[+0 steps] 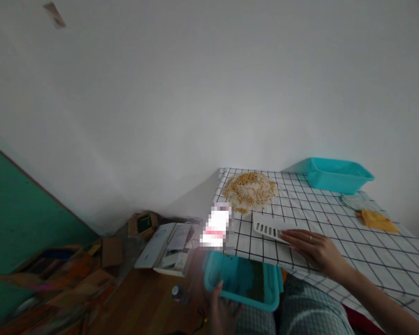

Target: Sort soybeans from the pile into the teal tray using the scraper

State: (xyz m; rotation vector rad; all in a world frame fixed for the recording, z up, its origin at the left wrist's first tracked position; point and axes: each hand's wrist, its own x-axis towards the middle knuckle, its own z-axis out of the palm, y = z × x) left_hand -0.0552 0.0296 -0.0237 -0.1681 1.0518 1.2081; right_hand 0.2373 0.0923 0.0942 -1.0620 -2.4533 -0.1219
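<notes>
My left hand point(222, 314) grips the near rim of a teal plastic basin point(244, 301), thumb over the edge, below the table's front edge at my lap. Some dark greenish matter shows inside it, too blurred to name. At the table's near edge my right hand point(316, 249) has its fingers closed on one end of a white slotted plastic piece point(270, 231) lying low over the cloth. Behind that piece spreads a pile of yellowish beans mixed with pale grains point(249, 190). A few beans appear at the basin's far rim.
A second teal basin point(338, 176) stands at the back right, near a yellow cloth point(379, 220) and a clear bag-like item. A pixelated phone-like object point(216, 228) is at the checked table's point(321, 216) left edge. Boxes point(171, 249) and a bottle-like item point(178, 292) are on the floor.
</notes>
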